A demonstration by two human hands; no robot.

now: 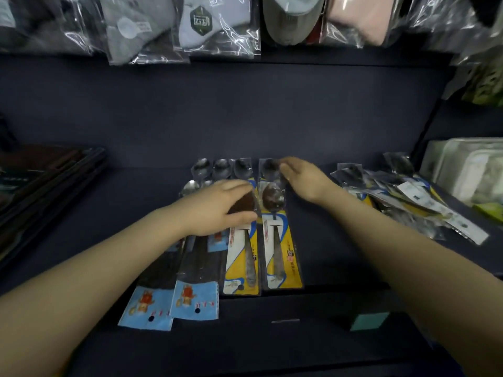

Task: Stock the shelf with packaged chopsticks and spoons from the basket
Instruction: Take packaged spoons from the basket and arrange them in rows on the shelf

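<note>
Packaged spoons lie in a row on the dark shelf (326, 148), handles toward its front edge. In the head view, two yellow-carded spoon packs sit side by side near the middle: the left yellow pack (241, 257) and the right yellow pack (281, 251), their long edges touching or almost so. To their left lie two blue-carded packs, the nearer-left one (147, 303) and its neighbour (194, 297), whose blue card ends reach past the shelf's front edge. Behind this row, toward the back of the shelf, the bowls of more packaged spoons (221, 167) show in a second row. The left hand (217, 210) lies over the upper parts of the blue packs and the left yellow pack, thumb and fingers curled round the bowl end of the left yellow pack. The right hand (302, 178) hovers at the far end of the right yellow pack, fingers fairly straight and together; whether they touch the wrapper I cannot tell, as the hand is blurred. A loose heap of wrapped cutlery packs (408, 197) lies toward the right end of the shelf, well apart from the row. Dark flat packs (46, 180) are stacked at the left end. Bagged socks (201, 23) hang above.
</note>
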